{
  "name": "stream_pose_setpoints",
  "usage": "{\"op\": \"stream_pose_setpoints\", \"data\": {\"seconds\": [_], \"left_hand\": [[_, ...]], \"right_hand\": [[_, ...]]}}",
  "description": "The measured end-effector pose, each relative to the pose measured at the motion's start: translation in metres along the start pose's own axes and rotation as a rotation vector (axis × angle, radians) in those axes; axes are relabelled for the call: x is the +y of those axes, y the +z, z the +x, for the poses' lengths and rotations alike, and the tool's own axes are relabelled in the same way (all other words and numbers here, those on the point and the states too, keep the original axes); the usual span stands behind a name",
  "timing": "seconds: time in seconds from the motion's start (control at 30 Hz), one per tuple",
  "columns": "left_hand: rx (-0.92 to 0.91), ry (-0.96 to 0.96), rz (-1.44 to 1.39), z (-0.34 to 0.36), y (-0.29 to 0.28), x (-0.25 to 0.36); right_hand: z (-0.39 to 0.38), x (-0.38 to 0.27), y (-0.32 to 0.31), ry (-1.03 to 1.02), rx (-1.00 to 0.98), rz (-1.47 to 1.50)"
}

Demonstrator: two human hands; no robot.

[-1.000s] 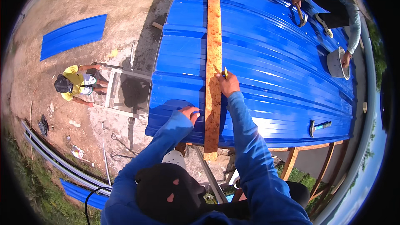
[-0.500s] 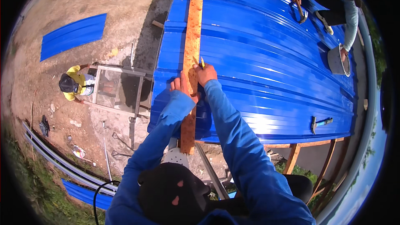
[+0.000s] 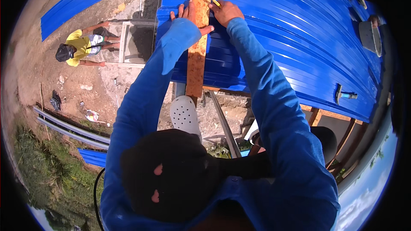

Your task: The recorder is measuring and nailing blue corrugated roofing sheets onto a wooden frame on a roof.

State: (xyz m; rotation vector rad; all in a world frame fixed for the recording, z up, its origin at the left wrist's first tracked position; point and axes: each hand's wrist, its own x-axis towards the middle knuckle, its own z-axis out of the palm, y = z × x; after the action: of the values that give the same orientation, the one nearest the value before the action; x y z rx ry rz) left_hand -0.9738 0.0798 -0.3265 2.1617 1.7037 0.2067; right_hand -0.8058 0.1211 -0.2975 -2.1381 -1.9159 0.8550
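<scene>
Wooden board [image 3: 197, 64] lay across the blue metal sheet [image 3: 278, 30] at upper centre, apparently positioned. Left hand [image 3: 188, 16] lay spread over it; right hand [image 3: 228, 13] pinched a yellow tool [image 3: 216, 3] beside its edge. No finished line was discernible.

Sunlit dirt [image 3: 36, 70], green grass [image 3: 58, 162], cloudy sky [image 3: 370, 194]

I log a blue shirt [image 3: 295, 179], long sleeves [image 3: 278, 102] creased, small button-like spot [image 3: 234, 179] on its front. Black trousers [image 3: 171, 152], two ragged holes [image 3: 158, 169] at one knee. I also get a pale clog [image 3: 184, 113], round perforations, and a thin black cable [image 3: 96, 196] curving beside the left sleeve.
</scene>
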Motion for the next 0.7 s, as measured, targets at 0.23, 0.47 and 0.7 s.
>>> {"op": "stream_pose_setpoints", "data": {"seconds": [0.23, 0.47, 0.7], "left_hand": [[0.112, -0.017, -0.29, 0.012, 0.02, -0.022], [0.383, 0.076, -0.311, 0.022, 0.035, -0.03], [0.249, -0.006, -1.018, 0.0, 0.036, -0.022]], "right_hand": [[0.008, -0.015, 0.013, 0.022, -0.011, 0.088], [0.027, -0.005, 0.034, -0.132, 0.129, 0.244], [0.02, -0.005, 0.047, -0.198, 0.172, 0.352]]}}
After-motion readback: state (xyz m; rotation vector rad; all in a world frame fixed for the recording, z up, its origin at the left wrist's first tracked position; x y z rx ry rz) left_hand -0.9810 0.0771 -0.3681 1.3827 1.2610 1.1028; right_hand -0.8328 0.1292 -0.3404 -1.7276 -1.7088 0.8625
